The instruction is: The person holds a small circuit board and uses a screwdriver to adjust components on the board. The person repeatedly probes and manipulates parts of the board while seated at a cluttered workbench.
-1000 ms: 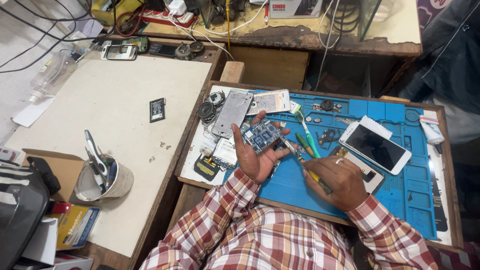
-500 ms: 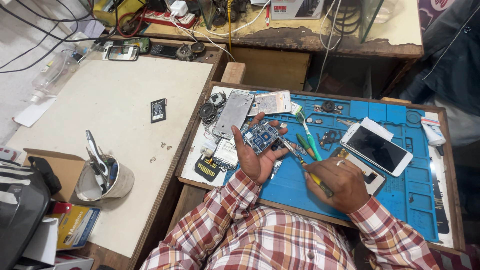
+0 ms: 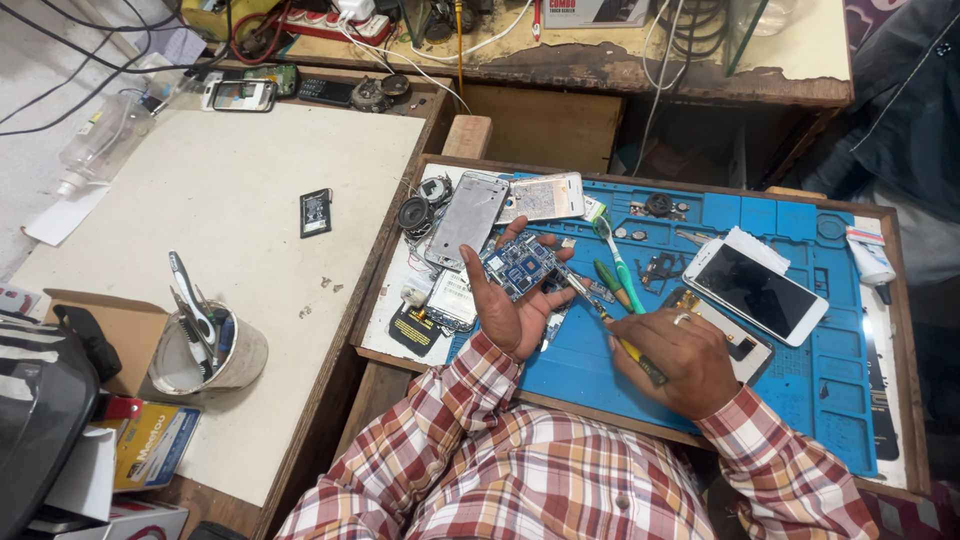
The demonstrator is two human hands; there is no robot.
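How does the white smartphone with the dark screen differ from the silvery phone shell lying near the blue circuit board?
The white smartphone lies whole and screen-up at the right of the blue work mat, tilted, its glass dark. The silvery phone shell looks stripped, a bare metallic face with no screen showing, and rests farther left beside small round parts. Both are flat, rectangular and untouched by either hand.
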